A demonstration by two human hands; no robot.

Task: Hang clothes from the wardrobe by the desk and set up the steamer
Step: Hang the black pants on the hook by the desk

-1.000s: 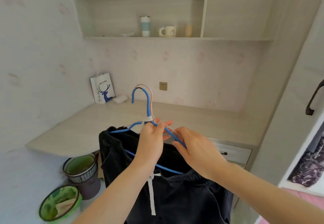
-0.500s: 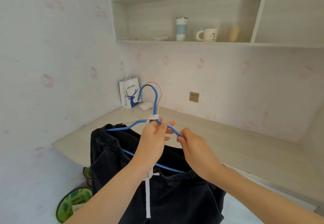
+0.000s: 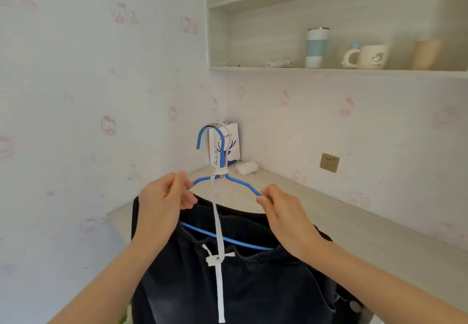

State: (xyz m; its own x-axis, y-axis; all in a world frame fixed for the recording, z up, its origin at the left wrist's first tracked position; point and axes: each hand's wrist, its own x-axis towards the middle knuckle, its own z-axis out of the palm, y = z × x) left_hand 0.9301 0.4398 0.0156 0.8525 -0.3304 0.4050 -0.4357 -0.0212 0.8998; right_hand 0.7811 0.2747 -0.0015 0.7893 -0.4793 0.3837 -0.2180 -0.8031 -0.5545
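Dark navy drawstring trousers are draped over the blue wire hanger, held up at the near left end of the pale wooden bench. My left hand and right hand each pinch one shoulder. Hanging it up and the steamer, unseen here, remain.
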